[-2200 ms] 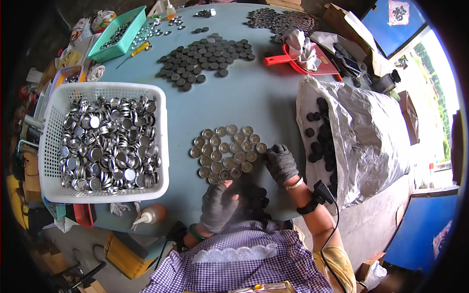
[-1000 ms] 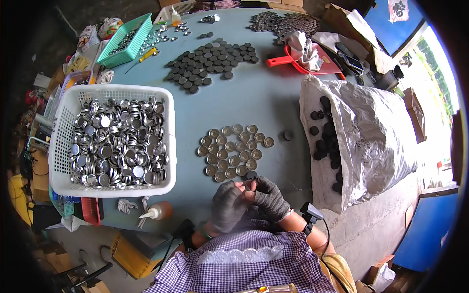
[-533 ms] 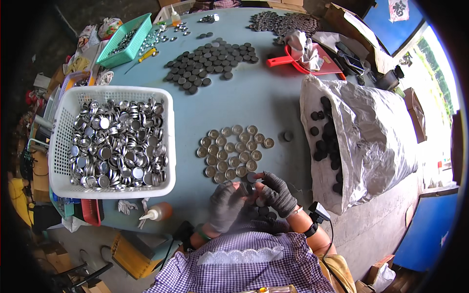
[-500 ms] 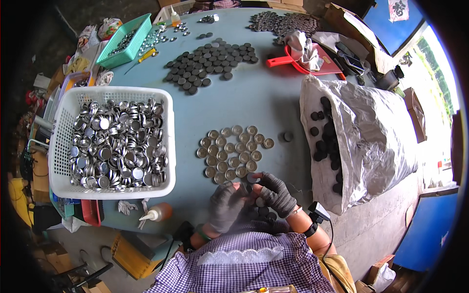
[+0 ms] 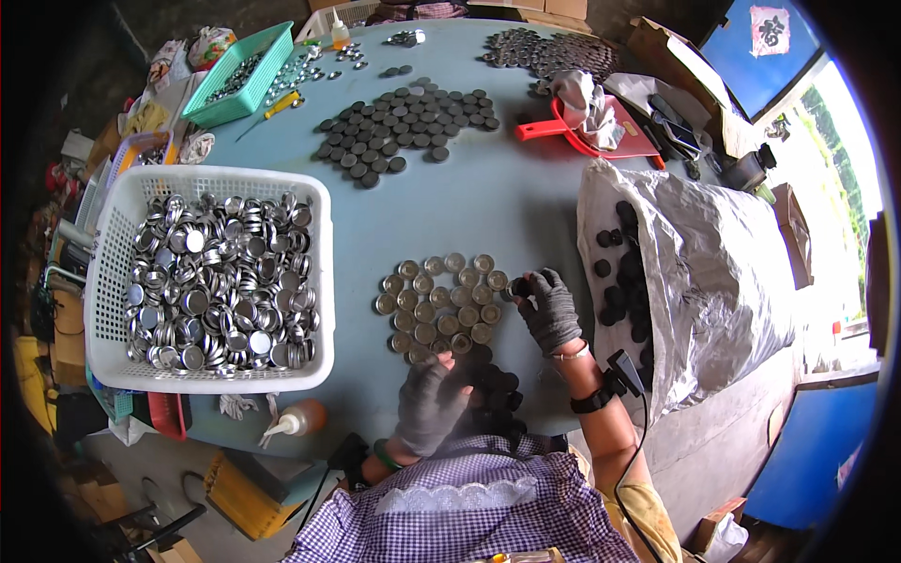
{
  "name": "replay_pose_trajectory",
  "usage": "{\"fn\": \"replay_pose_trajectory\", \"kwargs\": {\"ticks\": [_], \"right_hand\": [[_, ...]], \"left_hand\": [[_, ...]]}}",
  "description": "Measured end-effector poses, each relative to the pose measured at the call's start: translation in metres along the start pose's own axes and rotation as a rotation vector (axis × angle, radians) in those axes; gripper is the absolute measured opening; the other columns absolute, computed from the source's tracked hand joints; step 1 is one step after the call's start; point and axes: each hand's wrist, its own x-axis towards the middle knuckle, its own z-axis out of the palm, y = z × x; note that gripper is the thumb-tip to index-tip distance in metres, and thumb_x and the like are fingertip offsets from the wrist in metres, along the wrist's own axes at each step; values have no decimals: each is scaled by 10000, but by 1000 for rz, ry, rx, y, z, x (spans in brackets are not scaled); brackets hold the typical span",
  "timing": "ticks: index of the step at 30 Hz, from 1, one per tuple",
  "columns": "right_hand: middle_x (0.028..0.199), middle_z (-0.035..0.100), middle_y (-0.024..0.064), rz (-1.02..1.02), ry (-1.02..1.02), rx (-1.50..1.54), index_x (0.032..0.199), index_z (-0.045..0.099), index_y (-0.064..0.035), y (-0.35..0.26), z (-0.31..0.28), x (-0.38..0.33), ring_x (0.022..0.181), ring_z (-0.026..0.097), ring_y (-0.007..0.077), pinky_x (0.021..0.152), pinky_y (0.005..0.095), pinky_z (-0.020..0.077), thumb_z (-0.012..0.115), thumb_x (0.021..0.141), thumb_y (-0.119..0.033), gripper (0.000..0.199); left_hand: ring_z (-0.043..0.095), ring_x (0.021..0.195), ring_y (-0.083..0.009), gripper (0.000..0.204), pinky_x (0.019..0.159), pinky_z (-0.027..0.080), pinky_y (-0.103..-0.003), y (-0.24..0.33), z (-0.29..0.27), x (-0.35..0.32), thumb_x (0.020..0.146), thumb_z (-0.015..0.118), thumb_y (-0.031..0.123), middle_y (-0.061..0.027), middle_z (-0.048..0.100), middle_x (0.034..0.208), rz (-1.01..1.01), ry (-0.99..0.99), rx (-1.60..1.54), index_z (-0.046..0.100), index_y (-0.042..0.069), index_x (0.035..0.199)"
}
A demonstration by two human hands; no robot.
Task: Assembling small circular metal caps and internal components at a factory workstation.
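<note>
My right hand, in a grey fingerless glove, is closed in a pinch on a black disc at the right edge of a group of round metal caps. The caps lie hollow side up on the blue-grey table. My left hand, gloved alike and blurred, is by the group's near edge. Its fingertips look apart, with nothing visible between them. Beside it, in front of my checked apron, lies a pile of black discs, partly in shadow.
A white basket full of shiny caps stands at left, a squeeze bottle near it. Dark discs spread farther back. To the right lies a white sack with black pieces at its mouth. Behind are a red dustpan and green basket.
My right hand has moved away from my left, forward and right to the edge of the caps. My left hand has shifted slightly toward me. The hands were together over the near discs before.
</note>
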Motion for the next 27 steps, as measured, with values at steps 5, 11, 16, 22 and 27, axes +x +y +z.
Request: {"fn": "replay_pose_trajectory", "kwargs": {"ticks": [5,11,16,22,27], "right_hand": [[1076,572,140,51,-210,-248,998,629,-106,12,13,14,1051,542,347,874,458,474,718,750,-184,275],[1101,576,138,194,-273,-572,977,648,-95,14,6,28,1061,542,343,889,450,476,676,788,-194,215],[1132,589,171,23,-151,-299,1100,584,-79,-16,-6,-13,1075,556,343,854,455,495,685,786,-241,368],[998,648,174,105,-498,-223,1141,574,-39,-70,7,-45,948,625,355,808,467,511,658,823,-332,440],[954,689,205,235,-681,-288,1138,594,-26,-81,14,-34,880,679,347,723,453,540,653,820,-328,443]], "left_hand": [[664,926,-311,392,793,558,-372,-3,-4,5,733,774,62,-160,639,1085,8,83,48,606,1,1082],[657,890,-324,257,769,544,-381,-6,-8,3,758,712,21,-160,653,1008,1,71,67,625,11,999],[648,897,-297,252,802,522,-375,-14,-2,-11,765,692,-13,-138,656,995,-55,35,55,632,3,1010],[645,891,-308,247,805,520,-390,-12,-1,-15,769,687,-11,-134,664,968,-39,32,90,639,15,1009],[644,888,-311,243,808,519,-397,-11,-2,-19,772,685,-7,-134,669,950,-1,37,92,639,15,1009]]}}
